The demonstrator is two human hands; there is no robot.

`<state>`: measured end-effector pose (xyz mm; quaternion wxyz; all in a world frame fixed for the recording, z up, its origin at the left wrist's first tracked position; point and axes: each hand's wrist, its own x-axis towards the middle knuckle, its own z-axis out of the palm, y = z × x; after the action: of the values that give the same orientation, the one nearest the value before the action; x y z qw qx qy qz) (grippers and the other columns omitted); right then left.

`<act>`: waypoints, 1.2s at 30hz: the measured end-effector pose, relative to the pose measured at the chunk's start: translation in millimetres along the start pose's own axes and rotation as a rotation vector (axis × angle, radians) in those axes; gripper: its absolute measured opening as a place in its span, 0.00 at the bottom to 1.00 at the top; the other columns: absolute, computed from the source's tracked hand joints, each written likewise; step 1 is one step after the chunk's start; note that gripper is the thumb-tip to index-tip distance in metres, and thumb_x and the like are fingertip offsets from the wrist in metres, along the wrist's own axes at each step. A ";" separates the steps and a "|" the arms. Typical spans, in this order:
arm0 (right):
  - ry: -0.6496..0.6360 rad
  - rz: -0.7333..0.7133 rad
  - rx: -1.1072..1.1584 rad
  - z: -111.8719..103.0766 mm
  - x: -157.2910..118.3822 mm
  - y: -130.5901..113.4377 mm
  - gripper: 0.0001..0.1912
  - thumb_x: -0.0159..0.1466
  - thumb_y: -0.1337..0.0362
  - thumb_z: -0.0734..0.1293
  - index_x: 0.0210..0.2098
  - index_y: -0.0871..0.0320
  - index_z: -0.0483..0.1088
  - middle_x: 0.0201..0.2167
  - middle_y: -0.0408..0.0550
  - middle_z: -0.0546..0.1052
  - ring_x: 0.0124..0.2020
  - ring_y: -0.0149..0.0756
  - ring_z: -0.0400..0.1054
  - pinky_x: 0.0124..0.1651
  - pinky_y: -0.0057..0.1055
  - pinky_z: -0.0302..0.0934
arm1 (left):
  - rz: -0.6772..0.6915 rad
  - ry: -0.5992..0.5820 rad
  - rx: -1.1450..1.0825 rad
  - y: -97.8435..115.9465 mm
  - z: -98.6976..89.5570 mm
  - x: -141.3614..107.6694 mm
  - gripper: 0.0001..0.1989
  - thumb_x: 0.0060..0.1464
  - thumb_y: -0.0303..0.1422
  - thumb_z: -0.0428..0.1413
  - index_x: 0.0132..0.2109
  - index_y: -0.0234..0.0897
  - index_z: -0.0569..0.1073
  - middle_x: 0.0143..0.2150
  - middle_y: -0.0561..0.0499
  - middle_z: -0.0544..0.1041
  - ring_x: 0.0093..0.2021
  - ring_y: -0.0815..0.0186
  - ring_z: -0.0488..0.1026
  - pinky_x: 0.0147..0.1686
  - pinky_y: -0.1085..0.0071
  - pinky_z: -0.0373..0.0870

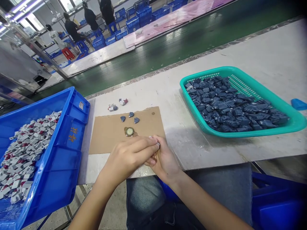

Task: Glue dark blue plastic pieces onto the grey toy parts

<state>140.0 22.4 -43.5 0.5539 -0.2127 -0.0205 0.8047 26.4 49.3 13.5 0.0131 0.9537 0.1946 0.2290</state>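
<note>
My left hand (pixel 133 155) and my right hand (pixel 165 158) meet over the front edge of the table, fingers closed together. Between the fingertips a sliver of a small pale grey plastic part (pixel 158 144) shows; the rest of it is hidden. Just beyond the hands lies a brown cardboard sheet (pixel 103 137). A small round dish with a pale top and dark beaded rim (pixel 129 131) rests on the sheet, with liquid-like stains around it. Behind the dish are three dark blue fist-shaped pieces, one of them a blue piece (pixel 136 120) at the right.
Left stands a blue bin (pixel 69 153) of grey, white and red parts. At right, a green basket (pixel 242 134) holds many dark blue pieces. Two small assembled pieces, including a white-and-red one (pixel 123 102), lie behind the cardboard. Beyond runs a green conveyor belt (pixel 153 57); people work farther back.
</note>
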 end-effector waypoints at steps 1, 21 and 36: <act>0.003 -0.001 -0.003 0.5 0.0 0.0 0.15 0.56 0.57 0.61 0.20 0.59 0.56 0.13 0.34 0.51 0.11 0.21 0.45 0.13 0.19 0.43 | 0.024 0.001 0.023 0.4 -0.6 0.7 0.10 0.54 0.23 0.52 0.43 0.32 0.70 0.40 0.47 0.78 0.42 0.63 0.74 0.40 0.68 0.73; -0.031 -0.018 -0.131 0.9 -3.1 4.6 0.16 0.57 0.54 0.60 0.22 0.58 0.54 0.13 0.34 0.49 0.13 0.22 0.40 0.16 0.20 0.40 | -0.327 0.164 -0.217 -3.7 -16.2 18.2 0.14 0.56 0.30 0.49 0.49 0.35 0.67 0.47 0.45 0.73 0.48 0.64 0.68 0.47 0.69 0.66; -0.050 -0.192 -0.205 -1.2 -0.2 14.6 0.18 0.59 0.55 0.59 0.19 0.58 0.52 0.13 0.34 0.48 0.13 0.21 0.40 0.16 0.20 0.36 | -0.374 0.392 -0.296 0.7 28.4 73.4 0.14 0.60 0.34 0.42 0.44 0.36 0.70 0.43 0.48 0.74 0.47 0.66 0.68 0.47 0.67 0.63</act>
<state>127.6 16.4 -48.5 0.6029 -0.2452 -0.1365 0.7468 99.3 78.1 19.8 0.1559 0.8266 0.3302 0.4282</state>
